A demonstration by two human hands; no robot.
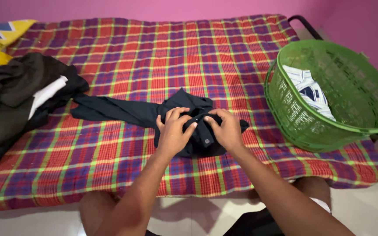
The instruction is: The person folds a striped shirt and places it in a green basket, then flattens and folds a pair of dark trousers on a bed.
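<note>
At the middle of the frame, on the plaid bed (123, 65), left hand (171, 133) and right hand (224, 129) both pinch a dark garment (132, 112); a green basket (294, 113) sits at right.

Both forearms are bare right up from the hands, with no sleeves, watch, rings or bands on the left hand (171, 131) or the right hand (225, 130). Below them, bare knees show, with a white hem edge and dark cloth beside the right arm.
</note>
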